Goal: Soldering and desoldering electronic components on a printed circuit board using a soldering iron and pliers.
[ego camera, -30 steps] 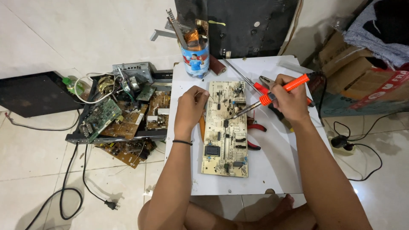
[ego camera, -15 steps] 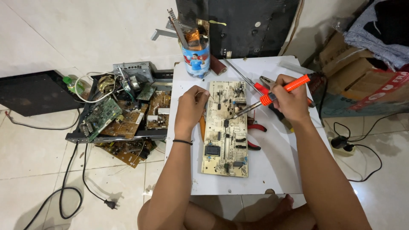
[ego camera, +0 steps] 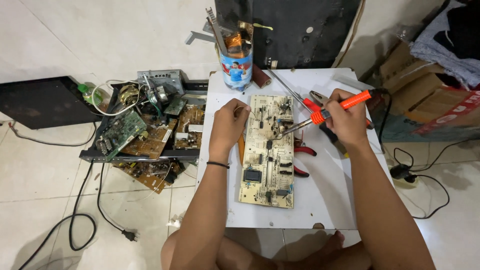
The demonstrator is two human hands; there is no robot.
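Two hands at work, your right hand [ego camera: 346,121] gripping an orange soldering iron [ego camera: 327,114], tip on the circuit board [ego camera: 268,152] lying mid-table [ego camera: 325,200], your left hand [ego camera: 228,125] steadying its edge, fingertips hidden, pliers [ego camera: 301,160] half covered.

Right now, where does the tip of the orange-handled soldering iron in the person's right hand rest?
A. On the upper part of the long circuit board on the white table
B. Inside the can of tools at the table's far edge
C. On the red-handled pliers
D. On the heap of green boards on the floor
A: the right hand holds the soldering iron with its tip on the upper part of the circuit board, which the left hand steadies.
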